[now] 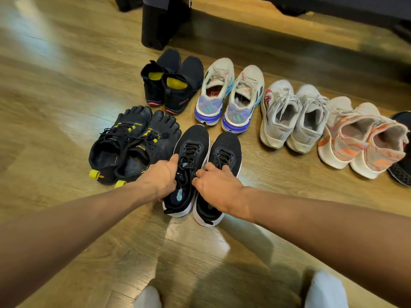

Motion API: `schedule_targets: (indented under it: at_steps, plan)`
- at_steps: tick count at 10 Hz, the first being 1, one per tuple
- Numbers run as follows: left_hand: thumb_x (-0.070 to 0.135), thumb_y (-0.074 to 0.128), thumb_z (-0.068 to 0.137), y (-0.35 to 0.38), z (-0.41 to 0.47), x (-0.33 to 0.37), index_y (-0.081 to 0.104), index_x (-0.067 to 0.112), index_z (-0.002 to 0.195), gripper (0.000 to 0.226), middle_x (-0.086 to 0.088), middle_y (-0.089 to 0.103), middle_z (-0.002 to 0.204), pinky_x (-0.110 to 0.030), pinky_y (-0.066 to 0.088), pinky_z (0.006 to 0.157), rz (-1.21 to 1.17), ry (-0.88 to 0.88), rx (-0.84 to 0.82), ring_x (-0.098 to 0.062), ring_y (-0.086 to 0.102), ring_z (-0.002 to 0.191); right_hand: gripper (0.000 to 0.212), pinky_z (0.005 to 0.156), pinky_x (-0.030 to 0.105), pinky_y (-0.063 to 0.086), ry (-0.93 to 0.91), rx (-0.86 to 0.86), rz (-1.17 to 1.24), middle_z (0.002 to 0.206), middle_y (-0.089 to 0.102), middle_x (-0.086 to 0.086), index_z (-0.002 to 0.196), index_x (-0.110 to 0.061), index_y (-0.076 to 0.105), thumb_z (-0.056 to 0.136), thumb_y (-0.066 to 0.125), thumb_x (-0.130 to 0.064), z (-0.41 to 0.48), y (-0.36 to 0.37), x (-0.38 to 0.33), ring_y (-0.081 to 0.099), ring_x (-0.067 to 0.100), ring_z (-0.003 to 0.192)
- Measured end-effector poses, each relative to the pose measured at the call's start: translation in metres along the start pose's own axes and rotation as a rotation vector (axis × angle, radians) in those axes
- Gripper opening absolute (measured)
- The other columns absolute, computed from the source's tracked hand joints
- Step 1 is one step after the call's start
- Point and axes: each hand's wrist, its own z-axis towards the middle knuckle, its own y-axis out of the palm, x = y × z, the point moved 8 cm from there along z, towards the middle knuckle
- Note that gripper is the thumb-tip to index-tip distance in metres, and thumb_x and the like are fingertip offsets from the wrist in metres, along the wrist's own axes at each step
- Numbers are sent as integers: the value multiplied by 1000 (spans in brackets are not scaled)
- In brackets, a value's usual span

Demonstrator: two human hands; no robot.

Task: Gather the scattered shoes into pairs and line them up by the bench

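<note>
**Both hands on the black mesh pair**

At far left on the wooden floor [55, 96], a pair of black toe shoes [124, 143] with yellow lace tabs sits side by side, toes pointing away. Just behind them to the right stand black high-tops [171, 85] with yellow insoles, near a black upright object [160, 25].

In front, at the centre, the left hand [162, 176] grips the left black sneaker [191, 147] at its collar, the thumb lying along the laces and the fingers wrapped under the near side. Beside it, the right hand [218, 183] clasps the right black sneaker [226, 150] with curled fingers at the tongue and collar. The two white-soled sneakers lie close together, heels toward the person, just right of the toe shoes.

Further right, a back row runs on: grey sneakers with purple heels [229, 96], grey sneakers with red marks [291, 116], then cream and orange sneakers [360, 141], each pair touching. A dark shoe [402, 170] is cut off by the right edge.
</note>
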Motion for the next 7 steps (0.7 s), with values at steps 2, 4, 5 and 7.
schedule_targets:
  at_steps: [2,4,5,7]
  plan:
    - [14,52,87,2,1,0,15,13,151,74,-17,50,132,-45,42,98,18,10,-9,-41,51,119,34,69,45,35,40,-97,76,114,51,6,119,-14,54,87,56,-1,7,-3,1,37,29,112]
    - [16,55,84,-5,6,6,31,8,138,60,-19,58,119,-41,49,86,72,-2,-106,-40,58,108,29,70,41,40,17,-148,116,112,54,9,112,-12,54,87,54,1,16,-10,4,43,29,109]
    - [14,53,84,-11,10,12,42,6,122,40,-16,63,96,-32,51,65,95,-4,-212,-36,68,88,24,74,42,48,1,-175,112,109,56,10,109,-11,55,87,55,-1,19,-12,9,47,29,104]
    - [15,52,93,-51,4,28,56,4,115,25,-18,65,70,-42,61,65,-101,-56,-319,-33,70,65,22,83,37,51,117,-124,405,105,64,9,108,-11,60,88,58,-18,12,-53,29,59,31,102]
